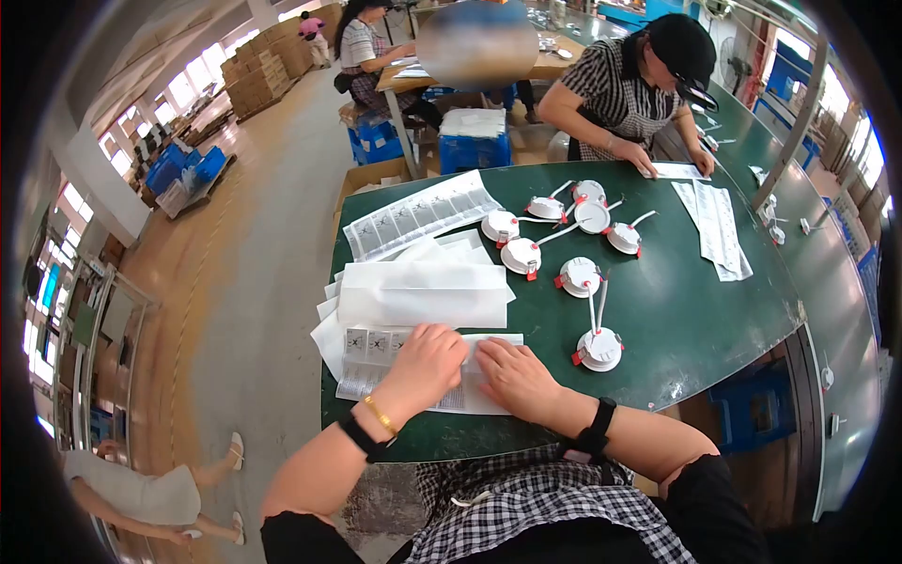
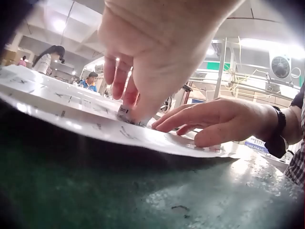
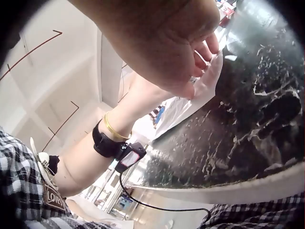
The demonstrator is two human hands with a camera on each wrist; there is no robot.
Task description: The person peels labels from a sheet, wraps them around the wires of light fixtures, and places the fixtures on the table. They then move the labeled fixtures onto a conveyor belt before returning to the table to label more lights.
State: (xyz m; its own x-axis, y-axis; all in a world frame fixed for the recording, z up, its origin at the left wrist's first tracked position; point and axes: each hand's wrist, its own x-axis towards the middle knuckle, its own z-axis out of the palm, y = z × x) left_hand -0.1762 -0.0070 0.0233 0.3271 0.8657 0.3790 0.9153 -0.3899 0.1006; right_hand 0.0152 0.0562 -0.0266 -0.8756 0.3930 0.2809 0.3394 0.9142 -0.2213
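Observation:
A printed sheet (image 1: 376, 348) with rows of small line drawings lies on the green table near its front edge. My left hand (image 1: 432, 365) bends over the sheet's middle. In the left wrist view, the thumb and fingers of the left hand (image 2: 152, 52) pinch a small raised printed bit of the sheet (image 2: 125, 114). Beside it my right hand (image 1: 521, 378) rests on the sheet's right part with fingers extended. Seen from the right wrist, the right hand (image 3: 167, 52) lies over the white paper edge (image 3: 205, 93), its palm hiding much of the sheet.
Behind the hands lie a stack of white paper (image 1: 423, 293) and another printed sheet (image 1: 423, 216). Several white round downlights (image 1: 599, 350) with red clips and cables stand to the right. Across the table a person (image 1: 639, 85) handles paper near more strips (image 1: 719, 230).

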